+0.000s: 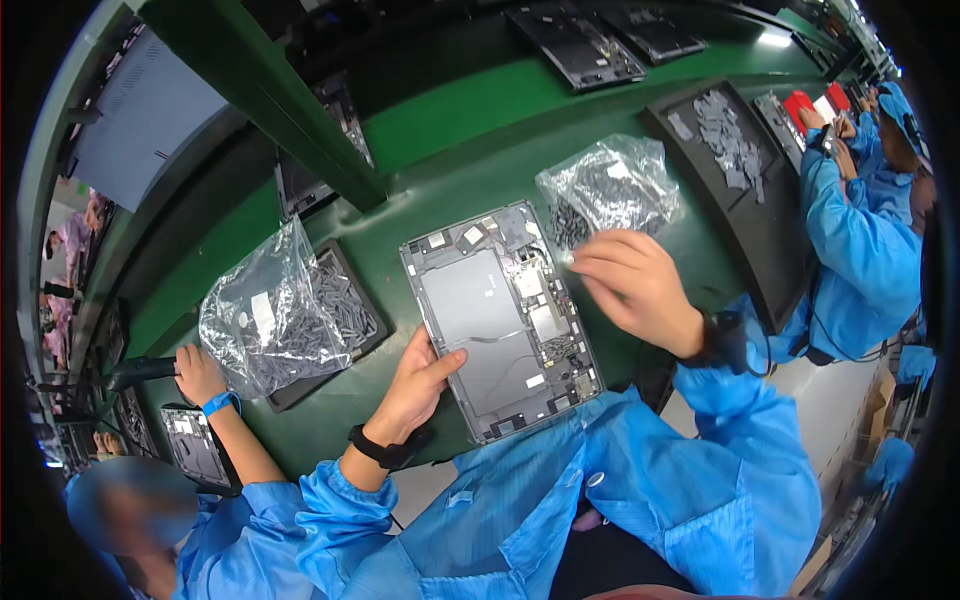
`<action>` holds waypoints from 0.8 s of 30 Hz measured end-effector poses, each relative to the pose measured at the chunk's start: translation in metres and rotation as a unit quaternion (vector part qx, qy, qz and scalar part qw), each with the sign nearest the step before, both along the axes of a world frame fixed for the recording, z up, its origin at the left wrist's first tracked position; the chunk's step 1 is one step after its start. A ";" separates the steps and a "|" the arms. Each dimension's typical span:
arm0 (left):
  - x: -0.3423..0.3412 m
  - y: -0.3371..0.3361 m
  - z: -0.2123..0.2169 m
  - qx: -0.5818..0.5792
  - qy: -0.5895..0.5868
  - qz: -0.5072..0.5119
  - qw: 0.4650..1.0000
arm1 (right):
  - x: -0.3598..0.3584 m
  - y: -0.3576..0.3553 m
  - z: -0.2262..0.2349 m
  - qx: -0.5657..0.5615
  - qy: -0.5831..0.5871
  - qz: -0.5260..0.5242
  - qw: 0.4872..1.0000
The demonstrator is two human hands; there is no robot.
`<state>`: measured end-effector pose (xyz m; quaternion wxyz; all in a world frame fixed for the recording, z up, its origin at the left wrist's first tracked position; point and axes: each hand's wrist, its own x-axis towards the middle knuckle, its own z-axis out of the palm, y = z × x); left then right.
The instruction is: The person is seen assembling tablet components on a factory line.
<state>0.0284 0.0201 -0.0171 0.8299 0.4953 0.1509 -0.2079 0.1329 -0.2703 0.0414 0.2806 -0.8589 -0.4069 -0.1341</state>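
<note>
An opened tablet (pixel 468 300) lies tilted before me, showing its grey battery area, circuit boards and thin cables. My left hand (pixel 415 382) grips its left edge, the thumb resting on top. Close to the tablet's upper right edge is my right hand (pixel 640 288), its thumb and fingertips pinched together. A tiny pale spot shows at those fingertips, too small to name. Just beyond them sits a clear plastic bag (pixel 625 185) of small dark parts. On the left, another clear bag (pixel 265 310) of dark strips rests against a black tray (pixel 375 325).
At the right stands a long black tray (pixel 765 240) with grey pieces (pixel 730 140). A green post (pixel 270 100) rises from the green bench (pixel 430 200). More opened devices (pixel 580 50) lie at the back. Co-workers in blue flank me; the left one's hand (pixel 200 375) is near a dark tool (pixel 145 370).
</note>
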 end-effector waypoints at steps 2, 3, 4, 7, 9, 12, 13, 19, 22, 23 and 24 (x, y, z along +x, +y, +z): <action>-0.008 0.001 -0.001 0.057 -0.018 -0.011 0.998 | 0.013 0.034 -0.005 -0.048 -0.079 0.013 0.996; -0.010 0.002 -0.004 0.108 -0.046 -0.024 0.993 | 0.021 0.046 -0.011 -0.084 -0.120 0.014 0.989; -0.011 0.004 -0.005 0.110 -0.041 -0.024 0.993 | 0.029 0.055 -0.016 -0.119 -0.162 0.019 0.979; -0.014 0.011 -0.002 0.214 -0.079 -0.075 0.971 | 0.042 0.072 -0.032 -0.210 -0.237 0.033 0.948; -0.009 0.014 0.018 0.354 -0.039 -0.159 0.921 | 0.041 0.074 -0.032 -0.243 -0.240 0.047 0.939; 0.002 0.025 0.035 0.465 -0.079 -0.206 0.857 | 0.036 0.072 -0.026 -0.208 -0.223 0.047 0.951; 0.005 0.032 0.032 0.515 -0.176 -0.150 0.825 | 0.036 0.066 -0.025 -0.182 -0.222 0.038 0.957; 0.011 0.085 0.035 0.778 -0.229 0.014 0.585 | -0.031 0.046 -0.029 -0.193 -0.165 0.078 0.964; 0.017 0.082 0.028 0.797 -0.218 -0.004 0.563 | -0.024 0.037 -0.030 -0.091 -0.106 0.051 0.989; 0.018 0.081 0.028 0.795 -0.222 0.000 0.564 | -0.009 0.032 -0.026 -0.066 -0.128 0.038 0.989; 0.019 0.083 0.027 0.795 -0.219 0.006 0.565 | 0.005 0.031 -0.021 -0.080 -0.142 0.003 0.987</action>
